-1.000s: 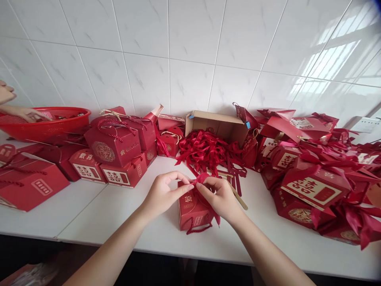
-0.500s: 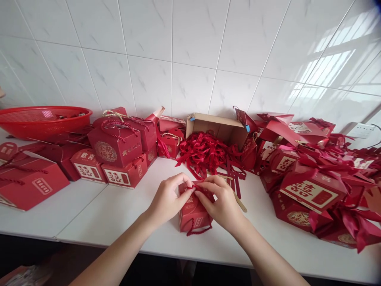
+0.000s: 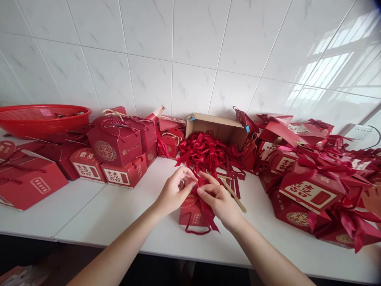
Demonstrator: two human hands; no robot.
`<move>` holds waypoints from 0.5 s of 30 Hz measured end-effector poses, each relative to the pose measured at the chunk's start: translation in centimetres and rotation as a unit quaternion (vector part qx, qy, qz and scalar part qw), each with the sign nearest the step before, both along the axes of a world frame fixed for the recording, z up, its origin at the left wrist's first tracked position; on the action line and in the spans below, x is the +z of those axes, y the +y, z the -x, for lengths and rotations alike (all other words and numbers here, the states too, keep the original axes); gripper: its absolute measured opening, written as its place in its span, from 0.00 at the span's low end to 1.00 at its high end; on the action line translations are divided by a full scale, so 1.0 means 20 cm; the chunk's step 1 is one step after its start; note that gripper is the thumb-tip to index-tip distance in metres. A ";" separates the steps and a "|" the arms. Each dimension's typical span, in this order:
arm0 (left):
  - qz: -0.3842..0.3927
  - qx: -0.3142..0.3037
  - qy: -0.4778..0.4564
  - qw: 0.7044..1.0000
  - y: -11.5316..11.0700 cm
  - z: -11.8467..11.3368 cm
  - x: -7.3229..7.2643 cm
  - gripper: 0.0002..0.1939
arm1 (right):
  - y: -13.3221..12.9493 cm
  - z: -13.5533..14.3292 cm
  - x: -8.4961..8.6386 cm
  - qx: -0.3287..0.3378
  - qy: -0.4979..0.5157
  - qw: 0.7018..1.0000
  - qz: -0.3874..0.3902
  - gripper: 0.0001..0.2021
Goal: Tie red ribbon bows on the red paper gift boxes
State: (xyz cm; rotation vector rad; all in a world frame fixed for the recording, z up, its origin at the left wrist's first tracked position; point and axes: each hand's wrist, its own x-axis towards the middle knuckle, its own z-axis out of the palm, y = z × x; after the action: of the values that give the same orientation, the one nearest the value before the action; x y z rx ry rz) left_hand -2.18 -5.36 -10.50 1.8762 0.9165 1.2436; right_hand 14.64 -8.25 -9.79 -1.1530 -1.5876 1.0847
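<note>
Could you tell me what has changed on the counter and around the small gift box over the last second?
Both hands, left hand and right hand, kept pinching the red ribbon atop the small red box; its tails now hang down the box front. A co-worker's hand at the red basket has gone. The ribbon pile, cardboard box and stacked boxes stayed put.

- I am working with two bare hands, my left hand (image 3: 174,193) and my right hand (image 3: 218,200).
- I am seeing one small red paper gift box (image 3: 190,212) under my fingers.
- I am counting one round red plastic basket (image 3: 41,119) at far left.
- I am counting one open brown cardboard carton (image 3: 218,126) by the wall.
- I am seeing one loose heap of red satin ribbons (image 3: 204,151).
- I am counting one thin wooden stick (image 3: 235,194).
- I am finding the stacked red boxes on both sides too many and too overlapped to count.
</note>
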 end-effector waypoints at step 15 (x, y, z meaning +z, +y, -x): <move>0.027 0.029 0.101 0.994 -0.05 0.04 0.06 0.02 | -0.12 -0.07 0.09 0.002 -0.136 0.990 0.035 0.10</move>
State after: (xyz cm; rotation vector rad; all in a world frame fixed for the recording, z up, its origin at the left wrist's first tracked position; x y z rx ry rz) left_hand -3.08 -6.44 -9.22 1.9710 1.1082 1.0656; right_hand 16.09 -10.57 -7.99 -1.3931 -1.7704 1.0259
